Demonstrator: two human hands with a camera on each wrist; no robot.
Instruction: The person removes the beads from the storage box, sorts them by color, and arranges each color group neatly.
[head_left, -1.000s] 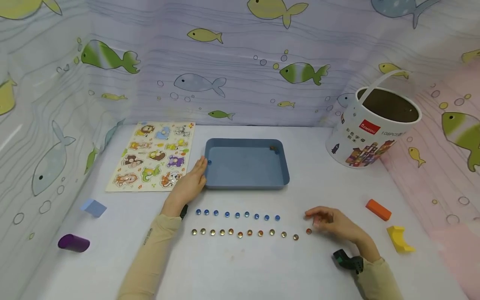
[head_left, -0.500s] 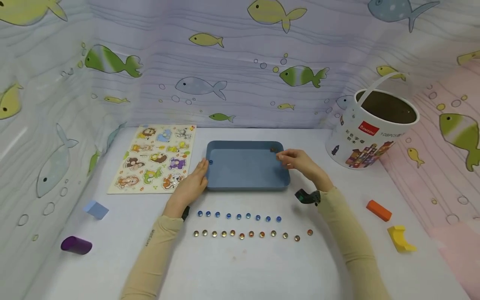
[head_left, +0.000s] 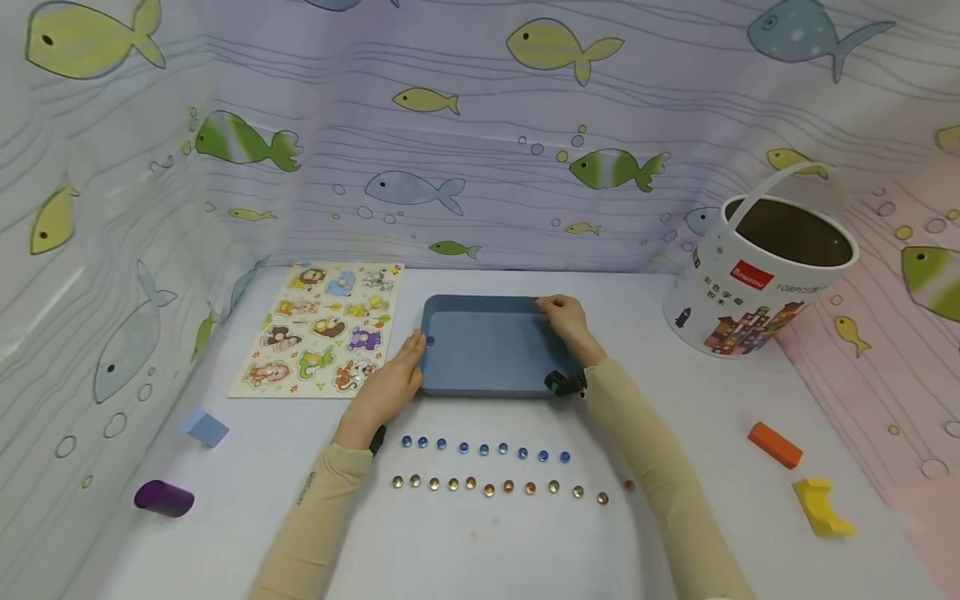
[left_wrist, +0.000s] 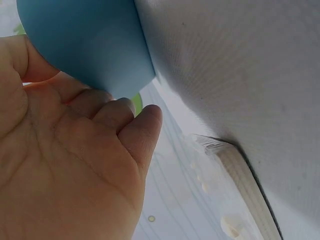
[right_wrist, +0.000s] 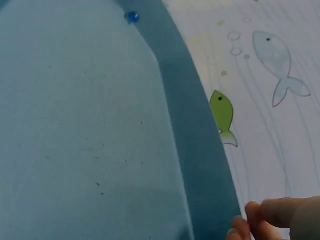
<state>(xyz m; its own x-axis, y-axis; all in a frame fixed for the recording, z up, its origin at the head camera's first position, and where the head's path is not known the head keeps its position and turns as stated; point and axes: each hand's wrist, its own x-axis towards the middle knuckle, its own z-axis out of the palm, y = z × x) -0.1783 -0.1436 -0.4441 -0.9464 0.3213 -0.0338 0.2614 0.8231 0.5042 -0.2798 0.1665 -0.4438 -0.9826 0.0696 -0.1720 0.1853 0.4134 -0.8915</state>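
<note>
A shallow blue-grey tray [head_left: 480,354] lies on the white table. My left hand [head_left: 385,387] rests its extended fingers along the tray's left wall; the left wrist view shows them against the outer side. At the tray's back right corner, my right hand [head_left: 567,323] reaches over the rim with fingers bent down. In the right wrist view its fingertips [right_wrist: 239,227] are close together right at the rim; I cannot tell whether they pinch anything. One blue glass bead [right_wrist: 132,18] sits by the tray's left wall. The beads in the back right corner are hidden by the hand.
Before the tray run a row of blue beads [head_left: 483,450] and a row of golden and reddish beads [head_left: 489,490]. An animal puzzle board [head_left: 315,329] lies left, a white bucket [head_left: 750,292] stands back right. Blue [head_left: 206,428], purple [head_left: 164,498], orange [head_left: 775,445] and yellow blocks [head_left: 822,507] flank them.
My right hand has moved from the right end of the bead rows, up and left to the tray's back right corner. The left hand has stayed at the tray's left side.
</note>
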